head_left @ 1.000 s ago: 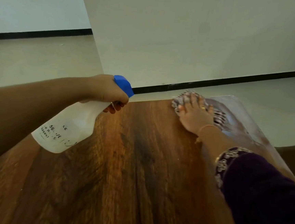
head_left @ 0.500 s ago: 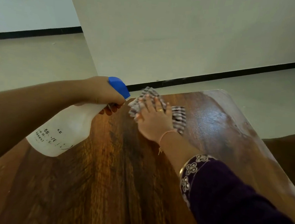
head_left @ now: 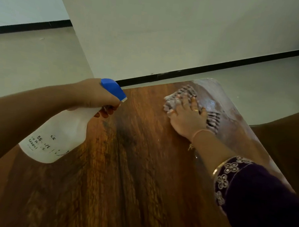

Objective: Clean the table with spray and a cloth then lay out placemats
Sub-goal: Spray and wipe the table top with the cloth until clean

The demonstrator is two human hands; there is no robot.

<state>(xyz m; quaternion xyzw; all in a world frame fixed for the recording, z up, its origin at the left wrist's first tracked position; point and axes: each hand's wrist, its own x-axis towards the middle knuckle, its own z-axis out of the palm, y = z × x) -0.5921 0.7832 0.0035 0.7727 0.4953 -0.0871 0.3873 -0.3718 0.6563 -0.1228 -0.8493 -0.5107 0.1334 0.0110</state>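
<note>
Brown wood makes up the table (head_left: 130, 175), which fills the lower part of the view. The left hand (head_left: 94, 94) is curled round the neck of the spray bottle (head_left: 60, 134), with fingers tucked under its blue top (head_left: 113, 88). The bottle is white with black letters. It is held tilted over the left side of the table, its blue nose pointing toward the far edge. The right hand (head_left: 187, 119) lies flat on the cloth (head_left: 185, 94), fingers straight and a little spread, pressing it onto the wood. The cloth is striped dark and light and sits near the far right corner of the table. The wood by that corner looks shiny and wet. The right arm has a dark purple sleeve (head_left: 263, 204) with white flowers at its edge. Behind the table are a pale floor (head_left: 23, 57) and a white wall (head_left: 171, 24) with a black strip (head_left: 221, 64) at the bottom.
</note>
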